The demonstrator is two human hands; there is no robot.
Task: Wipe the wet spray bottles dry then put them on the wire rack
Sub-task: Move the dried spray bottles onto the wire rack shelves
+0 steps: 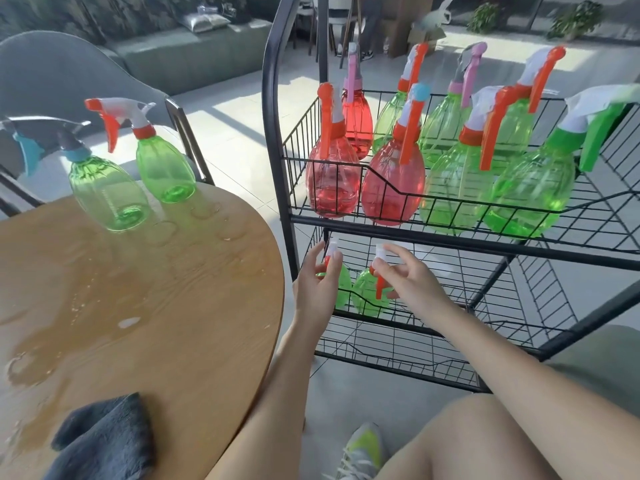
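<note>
Spray bottles: two green ones, one with a blue collar (107, 199) and one with an orange trigger (165, 171), stand on the wet wooden worktop (194, 306), not yet racked; eight more, red and green, fill the top basket.
Wire rack: black, tiered (460, 211); the middle shelf holds two green bottles, the left one (341, 284) and the right one (367, 292).
Hands: both reach to the middle shelf. The left hand (317, 285) has its fingers loosely curved beside the left bottle's head; the right hand (410, 278) pinches the right bottle's white nozzle.
Cloth: dark grey microfibre (104, 441), lying at the worktop's near edge, untouched.
Handling: thin clear plastic, apparently empty, so likely light and easily tipped; probably slick while wet. The neck below the trigger looks the surest hold.
</note>
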